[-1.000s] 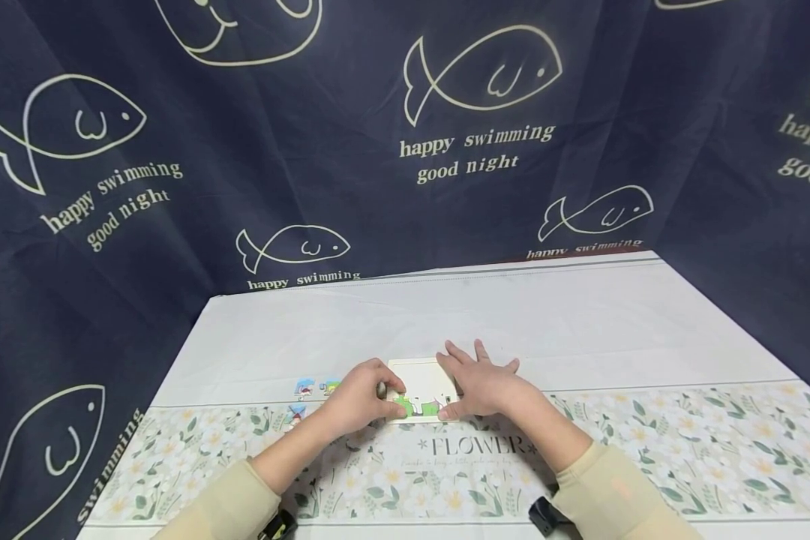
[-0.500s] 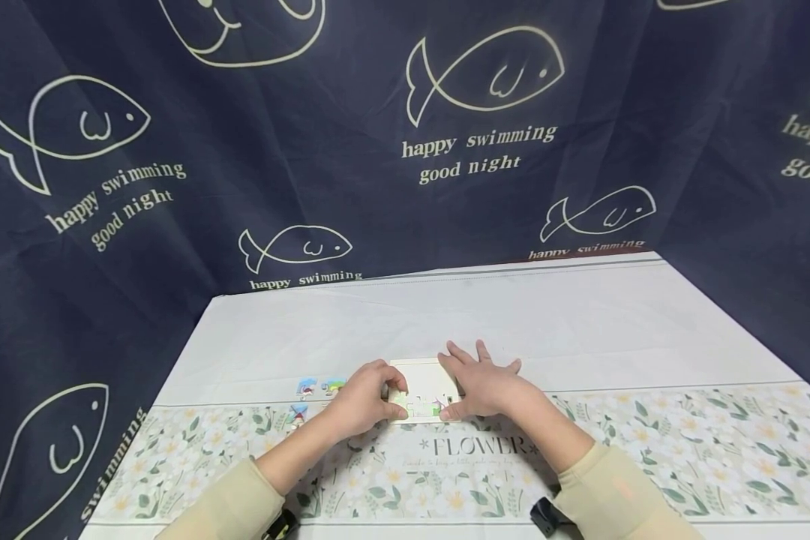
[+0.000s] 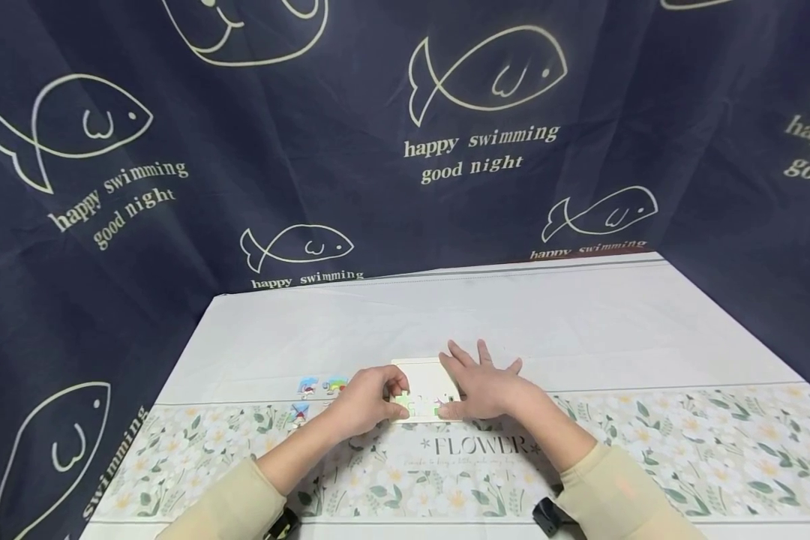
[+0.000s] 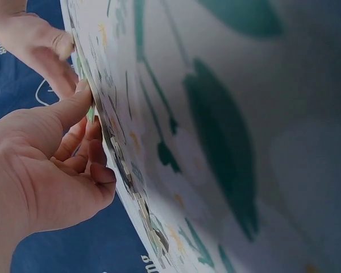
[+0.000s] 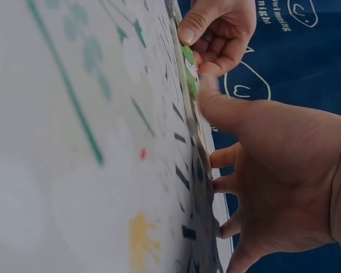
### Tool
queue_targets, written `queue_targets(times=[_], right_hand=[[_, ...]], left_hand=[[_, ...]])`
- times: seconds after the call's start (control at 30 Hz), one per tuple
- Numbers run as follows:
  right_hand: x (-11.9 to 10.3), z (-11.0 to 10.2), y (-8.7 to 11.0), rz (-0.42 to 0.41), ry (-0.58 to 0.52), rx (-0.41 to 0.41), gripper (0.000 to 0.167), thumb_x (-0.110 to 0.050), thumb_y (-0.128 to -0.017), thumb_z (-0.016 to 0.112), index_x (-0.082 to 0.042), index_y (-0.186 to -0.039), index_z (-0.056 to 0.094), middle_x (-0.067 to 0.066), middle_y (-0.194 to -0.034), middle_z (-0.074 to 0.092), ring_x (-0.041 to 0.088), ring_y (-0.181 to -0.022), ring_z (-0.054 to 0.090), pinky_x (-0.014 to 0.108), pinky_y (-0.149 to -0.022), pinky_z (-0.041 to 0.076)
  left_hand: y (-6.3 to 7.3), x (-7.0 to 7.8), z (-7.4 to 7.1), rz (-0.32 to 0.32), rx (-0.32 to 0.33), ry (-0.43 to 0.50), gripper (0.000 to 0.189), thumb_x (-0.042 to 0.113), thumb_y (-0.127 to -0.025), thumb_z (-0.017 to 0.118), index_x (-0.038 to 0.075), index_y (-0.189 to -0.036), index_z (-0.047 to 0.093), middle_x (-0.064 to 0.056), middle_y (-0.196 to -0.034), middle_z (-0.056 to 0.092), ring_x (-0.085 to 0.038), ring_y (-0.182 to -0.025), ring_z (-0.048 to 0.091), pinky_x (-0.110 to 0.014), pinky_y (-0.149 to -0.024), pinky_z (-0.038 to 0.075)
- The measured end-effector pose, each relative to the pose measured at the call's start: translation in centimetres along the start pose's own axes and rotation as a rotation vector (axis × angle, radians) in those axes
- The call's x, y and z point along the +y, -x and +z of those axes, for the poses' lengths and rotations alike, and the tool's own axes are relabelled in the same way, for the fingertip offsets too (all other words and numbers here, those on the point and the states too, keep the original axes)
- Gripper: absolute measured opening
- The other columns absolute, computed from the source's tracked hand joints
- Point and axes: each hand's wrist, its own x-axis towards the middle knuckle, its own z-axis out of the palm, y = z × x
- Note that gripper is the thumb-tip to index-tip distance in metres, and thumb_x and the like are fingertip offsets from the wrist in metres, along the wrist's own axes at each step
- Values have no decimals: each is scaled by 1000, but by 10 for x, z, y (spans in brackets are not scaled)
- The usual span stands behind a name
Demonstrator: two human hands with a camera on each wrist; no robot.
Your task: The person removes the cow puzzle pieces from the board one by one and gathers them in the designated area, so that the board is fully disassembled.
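Note:
In the head view, a pale jigsaw tray lies flat between my hands, with puzzle pieces along its near edge. My left hand is at the tray's near left corner, thumb and index finger pinching a green jigsaw piece. The right wrist view shows green on this piece beside the left thumb. My right hand spreads over the tray's right side. Its thumb presses on the pieces at the near right, and its other fingers reach over the far right edge with their tips down.
Left of the tray lie several loose jigsaw pieces, among them a blue one, a green and yellow one and one with a windmill, partly behind the left forearm. A white flowered cloth covers the table; a dark blue curtain hangs behind.
Both hands stay almost in place. The left fingertips shift slightly at the green jigsaw piece, while the right hand keeps its spread pose on the tray.

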Motion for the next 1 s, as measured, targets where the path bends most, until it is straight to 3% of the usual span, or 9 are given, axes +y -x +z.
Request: queue_targets(times=[0.17, 0.5, 0.83, 1.0], right_hand=[[-2, 6, -3, 26, 34, 17, 82, -58, -97, 55, -12, -160, 29, 12, -168, 12, 55, -148, 2, 91, -89, 5], [-6, 7, -6, 64, 57, 23, 87, -59, -94, 61, -12, -160, 29, 10, -169, 11, 53, -148, 2, 91, -90, 7], [-7, 6, -5, 70, 60, 26, 87, -58, -93, 62, -12, -159, 30, 10, -169, 12, 52, -149, 2, 91, -91, 7], [-6, 7, -5, 62, 55, 28, 87, -58, -94, 62, -12, -159, 30, 10, -168, 12, 53, -148, 2, 91, -90, 7]], left_hand=[[0, 0, 1, 8, -2, -5, 27, 11, -82, 85, 13, -97, 63, 1, -85, 59, -11, -70, 49, -28, -66, 44], [1, 0, -1, -2, 12, 18, 26, 10, -83, 84, 13, -96, 63, 4, -83, 58, -11, -72, 51, -28, -68, 44], [2, -2, -2, 34, 86, 57, 13, 9, -90, 77, 14, -94, 65, 9, -77, 60, -9, -68, 55, -26, -63, 47], [4, -9, -1, 7, 154, 106, 9, 8, -93, 73, 13, -93, 65, 7, -78, 60, -11, -68, 54, -26, -62, 47]])
